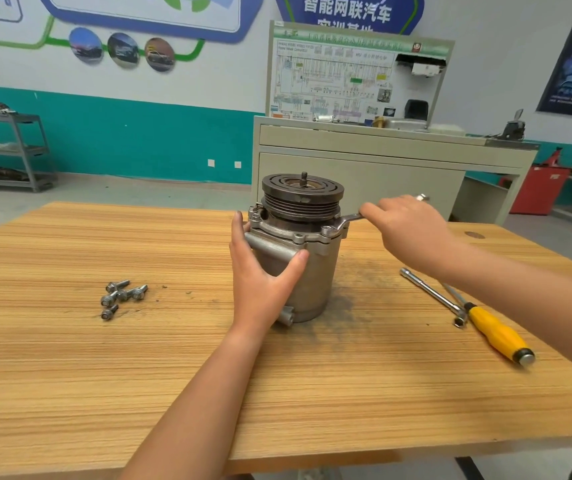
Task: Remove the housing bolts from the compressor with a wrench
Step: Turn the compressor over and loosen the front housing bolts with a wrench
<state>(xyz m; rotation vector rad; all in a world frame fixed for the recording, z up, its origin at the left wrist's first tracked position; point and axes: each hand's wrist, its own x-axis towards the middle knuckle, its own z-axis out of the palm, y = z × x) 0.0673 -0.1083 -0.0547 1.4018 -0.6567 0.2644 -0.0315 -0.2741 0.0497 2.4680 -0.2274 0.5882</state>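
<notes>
**tinkerer_q:** What's the compressor (307, 268) look like, and where's it sitting?

**me:** Grey metal can, upright in the middle of the surface (121, 375), with a dark grooved pulley (302, 197) on top. My left grip (260, 271) is wrapped round the body, thumb across the front. My right grip (405, 230) is clenched on the wrench (345, 220), whose ring end sits on a flange corner on the right.

**tinkerer_q:** And around it?

**me:** Striped wood, with a black grime smudge (346, 306) by the base. A handful of loose bolts (121, 296) lie well to the left. On the right a socket bar (431, 294) crosses a yellow-handled screwdriver (495, 334), its tip hidden by my forearm. Beige cabinet (364, 174) behind, teal wall (139, 133).
</notes>
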